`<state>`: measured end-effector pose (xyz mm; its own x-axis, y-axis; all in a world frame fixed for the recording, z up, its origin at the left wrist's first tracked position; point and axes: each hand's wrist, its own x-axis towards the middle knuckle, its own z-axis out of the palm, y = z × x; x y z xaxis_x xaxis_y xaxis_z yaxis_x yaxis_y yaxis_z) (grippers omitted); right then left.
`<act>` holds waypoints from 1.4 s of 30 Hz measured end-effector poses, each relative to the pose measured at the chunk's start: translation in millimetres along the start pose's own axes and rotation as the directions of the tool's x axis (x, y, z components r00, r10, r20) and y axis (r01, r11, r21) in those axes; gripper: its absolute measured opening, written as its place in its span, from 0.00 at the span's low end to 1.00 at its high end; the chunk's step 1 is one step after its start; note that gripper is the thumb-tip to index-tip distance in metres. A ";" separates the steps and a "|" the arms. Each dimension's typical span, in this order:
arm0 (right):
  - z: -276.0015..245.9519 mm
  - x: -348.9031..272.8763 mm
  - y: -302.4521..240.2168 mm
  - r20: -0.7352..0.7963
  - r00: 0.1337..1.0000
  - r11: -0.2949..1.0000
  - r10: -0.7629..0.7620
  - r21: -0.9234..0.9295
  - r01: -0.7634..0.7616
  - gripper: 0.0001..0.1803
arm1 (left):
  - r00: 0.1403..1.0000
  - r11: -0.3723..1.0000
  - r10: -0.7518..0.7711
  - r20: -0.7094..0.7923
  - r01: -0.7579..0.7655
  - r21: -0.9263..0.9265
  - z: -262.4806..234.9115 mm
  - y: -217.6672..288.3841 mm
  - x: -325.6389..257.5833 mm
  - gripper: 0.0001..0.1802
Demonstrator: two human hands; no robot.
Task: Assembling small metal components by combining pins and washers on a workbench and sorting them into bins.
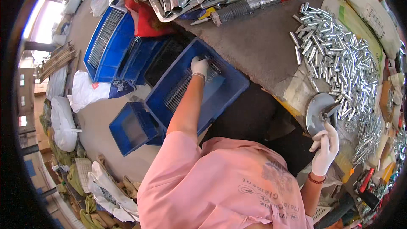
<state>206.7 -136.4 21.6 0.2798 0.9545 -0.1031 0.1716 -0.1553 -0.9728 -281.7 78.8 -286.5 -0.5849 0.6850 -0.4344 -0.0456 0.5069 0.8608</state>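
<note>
My left hand (199,66), in a white glove, reaches into a large blue plastic bin (231,95). Its fingers are closed at the far end of a row of thin metal rods (178,92); what they pinch is hidden. More slim metal pieces lie just right of those fingers. On the right, my gloved right hand (325,148) is raised beside a grey round metal disc (317,112) with a dark spindle in its middle. The index finger stretches up to the disc's lower edge, and the other fingers are loosely bent and apart.
A large heap of shiny metal tubes (339,63) covers the bench's right side. Metal fittings fill a tray (163,15) at the back, beside a long tool with a red band (263,2). Further blue bins (101,51) stand at left; a smaller one (133,129) adjoins the large bin.
</note>
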 end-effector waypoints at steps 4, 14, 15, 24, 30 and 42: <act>-1.9 -2.7 -6.5 0.016 1.000 0.996 -0.008 0.092 0.006 0.20 | 0.933 0.813 0.355 -0.054 -0.280 0.510 -27.9 -9.0 69.4 0.23; 10.6 11.5 -17.6 0.175 0.980 0.962 0.094 0.236 -0.135 0.18 | 0.501 0.286 0.498 0.708 -0.866 0.411 -71.1 79.1 -107.1 0.24; 7.1 9.6 -14.3 0.121 0.991 0.965 0.066 0.245 -0.094 0.17 | 0.459 0.271 0.560 0.689 -0.888 0.372 -25.8 106.1 -122.9 0.24; 6.5 2.0 -0.2 0.092 0.992 0.951 -0.082 0.306 0.051 0.14 | 0.464 0.390 0.884 0.050 -0.793 0.468 -1.2 197.8 -181.3 0.23; 2.2 2.8 -6.0 0.089 0.991 0.958 -0.102 0.279 0.074 0.15 | 0.221 0.216 0.975 0.015 -0.964 0.156 33.6 242.7 -251.7 0.25; -96.6 -49.3 9.6 -0.490 0.755 0.850 -0.436 -0.499 0.167 0.10 | -0.151 -0.196 0.911 0.383 -0.977 0.081 114.5 239.7 -322.8 0.29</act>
<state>285.8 -209.6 37.4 0.5996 0.6632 0.4479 0.6640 -0.1000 -0.7410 -11.1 39.1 29.6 0.3566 0.5589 0.7486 0.6463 -0.7262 0.2343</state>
